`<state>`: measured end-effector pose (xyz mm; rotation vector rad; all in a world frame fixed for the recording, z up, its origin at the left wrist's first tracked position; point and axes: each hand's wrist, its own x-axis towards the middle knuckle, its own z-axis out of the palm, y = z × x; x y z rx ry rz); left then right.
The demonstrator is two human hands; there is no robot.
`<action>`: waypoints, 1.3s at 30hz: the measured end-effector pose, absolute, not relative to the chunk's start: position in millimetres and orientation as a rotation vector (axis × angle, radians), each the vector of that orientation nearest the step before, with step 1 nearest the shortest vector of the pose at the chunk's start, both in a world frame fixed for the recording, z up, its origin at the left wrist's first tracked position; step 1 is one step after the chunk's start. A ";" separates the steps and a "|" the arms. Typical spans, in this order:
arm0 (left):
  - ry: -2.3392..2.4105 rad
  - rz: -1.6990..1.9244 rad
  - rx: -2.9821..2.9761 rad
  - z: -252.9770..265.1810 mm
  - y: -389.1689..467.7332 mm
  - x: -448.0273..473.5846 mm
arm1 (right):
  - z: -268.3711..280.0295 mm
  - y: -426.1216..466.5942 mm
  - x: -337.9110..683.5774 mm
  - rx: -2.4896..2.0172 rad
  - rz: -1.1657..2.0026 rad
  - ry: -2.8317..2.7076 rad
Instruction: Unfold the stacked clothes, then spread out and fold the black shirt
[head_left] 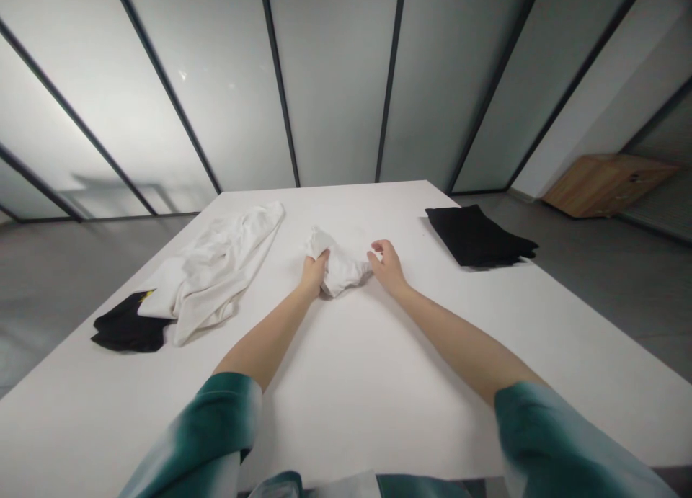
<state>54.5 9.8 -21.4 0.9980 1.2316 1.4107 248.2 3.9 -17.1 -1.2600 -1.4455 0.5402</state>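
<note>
A small bunched white cloth [342, 269] lies in the middle of the white table [373, 368]; its exact kind cannot be made out. My left hand [316, 271] grips its left side, the thumb on top and the other fingers mostly hidden by the fabric. Just off the cloth's right end is my right hand [387, 266], fingers curved and apart, with nothing visible between them.
On the left lies a loose heap of white fabric [219, 256], partly over a black cloth [132, 325] with a small yellow mark. Folded black fabric [478, 235] rests near the right edge. Beyond the table stand a wooden cabinet [600, 184] and frosted panels [335, 80].
</note>
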 end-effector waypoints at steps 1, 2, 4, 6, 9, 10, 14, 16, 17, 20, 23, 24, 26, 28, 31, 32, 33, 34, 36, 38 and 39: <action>1.192 1.406 0.989 -18.8 8.6 54.9 | -19.2 0.9 247.2 -1.203 0.510 -1.568; 1.133 1.387 0.993 -15.9 6.9 55.5 | -20.6 -2.7 245.4 -1.141 0.522 -1.688; 1.005 1.304 1.007 -9.8 2.7 57.5 | -20.6 -10.7 239.1 -1.023 0.597 -1.865; 0.915 1.197 1.010 -4.4 -2.1 61.7 | -17.6 -18.2 231.1 -0.974 0.658 -1.917; 0.822 1.112 1.035 0.3 -8.7 70.7 | -10.5 -27.4 221.4 -1.127 0.685 -1.867; 0.797 1.104 1.054 0.9 -10.3 73.4 | -8.3 -30.0 219.4 -1.227 0.660 -1.840; 0.784 1.084 1.112 -1.7 -13.6 77.6 | -3.9 -37.2 216.3 -1.484 0.509 -1.794; 0.840 1.080 1.103 -5.7 -12.4 76.4 | -5.0 -36.9 216.7 -1.428 0.518 -1.790; 0.878 1.088 1.090 -7.9 -10.8 75.3 | -6.1 -35.1 217.5 -1.373 0.548 -1.772; 1.010 1.190 1.057 -13.9 -0.9 69.4 | -9.3 -22.4 225.0 -1.217 0.686 -1.584; 1.159 1.387 1.042 -16.4 15.5 53.2 | -9.9 -0.6 244.2 -1.158 0.828 -1.276; 1.215 1.445 1.036 -16.8 21.4 44.6 | -9.7 7.3 253.2 -1.152 0.863 -1.187; 1.356 1.532 1.026 -17.8 32.3 23.6 | -10.5 21.5 273.1 -1.145 0.916 -1.052; 1.558 1.620 1.029 -20.0 40.7 1.6 | -13.7 31.7 292.8 -1.172 0.898 -0.984; 1.813 1.725 1.103 -24.4 46.3 -19.6 | -21.5 37.6 314.8 -1.367 0.625 -0.982; 1.840 1.725 1.168 -25.7 45.8 -21.1 | -23.7 37.4 319.1 -1.443 0.492 -0.987; 1.828 1.696 1.262 -26.7 44.1 -19.5 | -25.2 36.3 321.7 -1.501 0.362 -0.997; 1.787 1.640 1.378 -27.2 41.1 -15.0 | -26.0 34.5 322.6 -1.535 0.249 -1.026; 1.659 1.480 1.655 -26.9 31.5 0.0 | -25.7 29.2 319.3 -1.537 0.109 -1.174; 1.501 1.266 1.974 -24.7 19.2 17.8 | -24.2 22.8 310.6 -1.508 0.095 -1.428; 1.425 1.148 2.133 -23.1 12.9 25.8 | -23.6 19.3 304.8 -1.500 0.124 -1.577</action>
